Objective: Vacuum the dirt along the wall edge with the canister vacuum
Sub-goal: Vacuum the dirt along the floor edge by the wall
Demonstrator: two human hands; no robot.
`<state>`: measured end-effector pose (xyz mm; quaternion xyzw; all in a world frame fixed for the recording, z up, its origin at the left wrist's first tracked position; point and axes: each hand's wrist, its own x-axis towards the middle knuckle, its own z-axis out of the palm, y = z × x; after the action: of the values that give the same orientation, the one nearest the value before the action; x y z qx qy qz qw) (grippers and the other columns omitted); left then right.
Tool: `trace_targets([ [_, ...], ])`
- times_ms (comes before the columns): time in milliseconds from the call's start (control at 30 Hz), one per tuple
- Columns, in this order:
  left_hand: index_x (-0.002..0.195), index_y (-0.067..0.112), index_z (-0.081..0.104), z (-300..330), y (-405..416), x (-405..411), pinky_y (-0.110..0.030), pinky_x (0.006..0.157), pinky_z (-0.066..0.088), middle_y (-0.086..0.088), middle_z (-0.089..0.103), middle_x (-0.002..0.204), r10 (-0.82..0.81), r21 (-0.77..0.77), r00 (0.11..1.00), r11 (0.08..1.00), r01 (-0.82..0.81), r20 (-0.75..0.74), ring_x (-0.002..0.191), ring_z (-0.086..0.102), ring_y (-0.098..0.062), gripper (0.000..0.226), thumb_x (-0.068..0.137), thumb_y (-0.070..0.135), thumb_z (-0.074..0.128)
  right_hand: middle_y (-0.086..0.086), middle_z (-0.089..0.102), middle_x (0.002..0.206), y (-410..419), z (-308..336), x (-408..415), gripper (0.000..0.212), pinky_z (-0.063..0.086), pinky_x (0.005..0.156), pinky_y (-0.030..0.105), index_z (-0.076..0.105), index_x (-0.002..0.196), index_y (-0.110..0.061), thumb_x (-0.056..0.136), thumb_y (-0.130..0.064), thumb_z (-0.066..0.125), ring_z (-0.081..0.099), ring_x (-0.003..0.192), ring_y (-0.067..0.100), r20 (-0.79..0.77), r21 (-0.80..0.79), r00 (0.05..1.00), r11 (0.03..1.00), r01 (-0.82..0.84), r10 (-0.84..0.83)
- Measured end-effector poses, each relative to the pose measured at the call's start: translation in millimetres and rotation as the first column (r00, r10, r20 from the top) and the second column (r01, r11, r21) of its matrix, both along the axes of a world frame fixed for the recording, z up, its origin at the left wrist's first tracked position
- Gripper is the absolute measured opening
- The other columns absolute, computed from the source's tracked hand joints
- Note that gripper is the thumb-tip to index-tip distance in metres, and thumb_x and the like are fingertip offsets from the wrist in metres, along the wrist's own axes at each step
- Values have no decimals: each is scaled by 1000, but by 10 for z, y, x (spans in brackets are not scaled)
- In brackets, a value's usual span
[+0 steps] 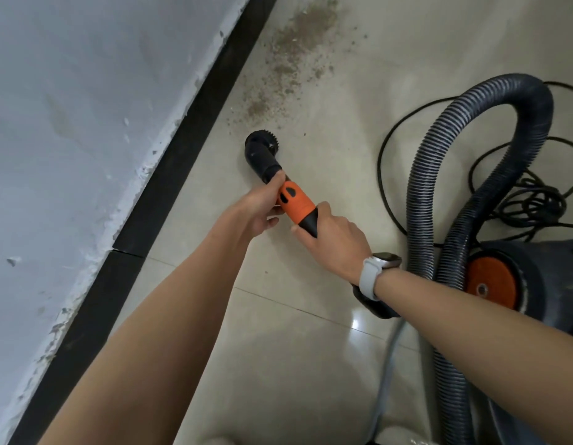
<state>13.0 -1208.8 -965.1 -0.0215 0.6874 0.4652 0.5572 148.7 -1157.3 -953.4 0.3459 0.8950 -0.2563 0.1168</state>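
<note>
A band of brown dirt [288, 62] lies on the beige tiled floor beside the black skirting [169, 184] of the grey wall. The black round brush nozzle [261, 149] sits just short of the dirt's near end. Behind it comes the orange handle piece [294, 200]. My left hand [262, 203] grips the joint between nozzle and orange piece. My right hand [330, 239], with a white watch on the wrist, grips the black tube behind the orange piece. The grey ribbed hose [439, 175] loops to the dark canister [535, 284] at the right.
A black power cord [516, 200] lies tangled on the floor beyond the canister. The grey wall [69, 123] with chipped paint fills the left side. Beige floor tiles [278, 364] stretch toward me between my arms.
</note>
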Motion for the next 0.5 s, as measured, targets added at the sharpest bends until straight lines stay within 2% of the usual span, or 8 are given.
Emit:
trace_targets([
  [100, 101, 21, 54, -37, -110, 23, -31, 86, 36, 2, 56, 110, 19, 5, 1000, 1000, -19, 13, 99, 53, -14, 32, 97, 48, 39, 10, 59, 100, -111, -44, -29, 41, 37, 61, 35, 36, 115, -10, 96, -45, 44, 60, 80, 35, -15, 76, 999, 996, -48, 49],
  [167, 108, 19, 54, -32, -200, 37, -31, 86, 36, 3, 57, 109, 37, 14, 999, 999, -38, 17, 96, 55, -12, 34, 97, 48, 39, 11, 58, 107, -193, -55, -32, 45, 38, 62, 35, 34, 126, -10, 96, -42, 44, 61, 83, 36, -30, 129, 997, 989, -73, 78],
  [267, 114, 20, 51, 33, -344, 55, -32, 88, 35, 3, 57, 109, 42, 42, 999, 998, -42, 6, 93, 55, -9, 36, 96, 49, 40, 9, 60, 95, -258, -27, -36, 43, 45, 62, 37, 34, 124, -13, 94, -41, 45, 61, 77, 35, -55, 154, 993, 983, -99, 109],
  [333, 124, 20, 49, 87, -485, 83, -33, 89, 35, 3, 58, 112, 30, 60, 999, 998, -28, -26, 99, 55, -12, 44, 95, 52, 40, 1, 53, 74, -243, 23, -47, 40, 38, 53, 33, 36, 115, -15, 92, -45, 47, 57, 65, 31, -70, 147, 990, 983, -113, 124],
  [400, 128, 22, 48, 110, -684, 133, -34, 89, 35, 5, 59, 108, 5, 61, 992, 998, 3, -125, 99, 53, -12, 48, 94, 55, 37, -6, 42, 64, -225, 82, -34, 43, 28, 49, 30, 37, 112, -17, 89, -53, 47, 48, 57, 25, -87, 155, 982, 976, -155, 170],
  [500, 117, 21, 53, 45, -1085, 260, -28, 80, 39, 7, 59, 100, 38, -24, 942, 999, -48, -334, 100, 53, -14, 46, 93, 57, 37, -1, 51, 69, -234, 155, 102, 45, 30, 52, 30, 38, 110, -19, 88, -57, 48, 47, 58, 25, -66, 178, 956, 946, -272, 287],
])
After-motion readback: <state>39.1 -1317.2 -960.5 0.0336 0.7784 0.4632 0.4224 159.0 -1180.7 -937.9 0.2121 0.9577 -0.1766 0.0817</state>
